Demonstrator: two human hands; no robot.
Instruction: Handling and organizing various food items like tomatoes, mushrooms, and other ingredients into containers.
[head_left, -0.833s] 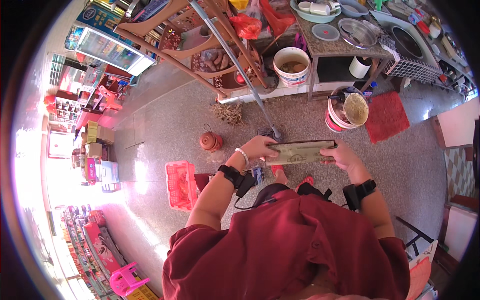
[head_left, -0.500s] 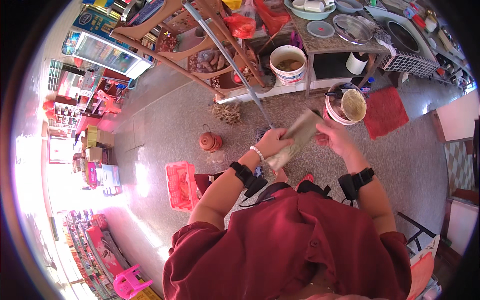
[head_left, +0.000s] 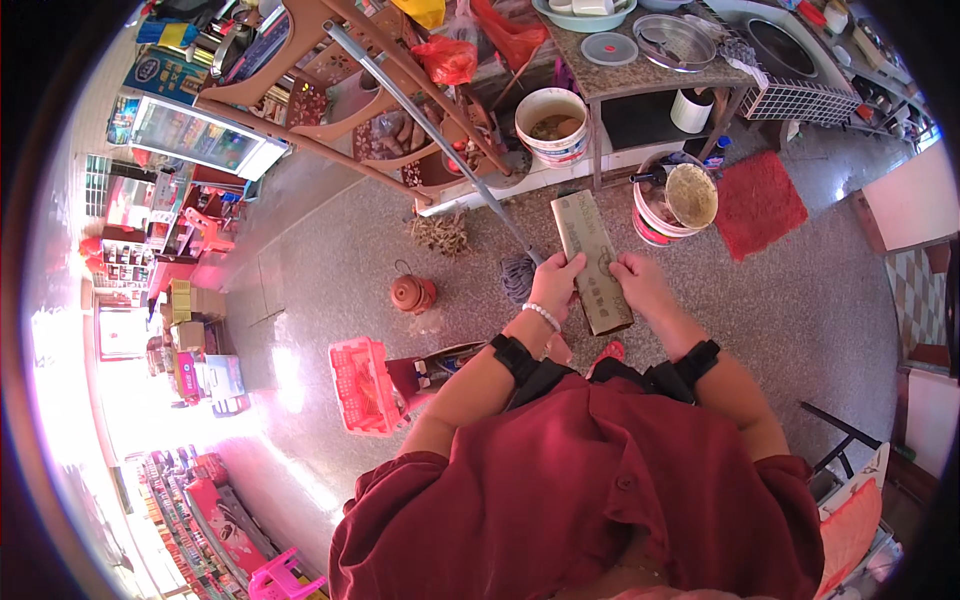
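A long, narrow piece of brown cardboard with dark print, possibly a flat carton (head_left: 588,250), is held in front of my body. My left hand (head_left: 555,287) grips its left edge, thumb on the face. On the opposite edge, my right hand (head_left: 642,286) closes with its thumb against the cardboard; its other fingers are partly hidden. A metal mop pole (head_left: 430,130) slants down to just beside my left hand, and I cannot tell whether they touch. The grey mop head (head_left: 517,278) lies on the floor left of that hand.
Ahead stand a white bucket of murky liquid (head_left: 553,127) and another bucket with a scoop-like vessel (head_left: 676,205), beside a red mat (head_left: 760,205). A brown rack (head_left: 400,160) is at the far left. A lidded clay-coloured pot (head_left: 412,294) and a pink crate (head_left: 364,386) sit on the floor.
The cardboard has swung from a rightward slant to a more upright one, leaning left. My right hand, earlier apart from its edge with fingers loose, now grips it. My view has shifted slightly.
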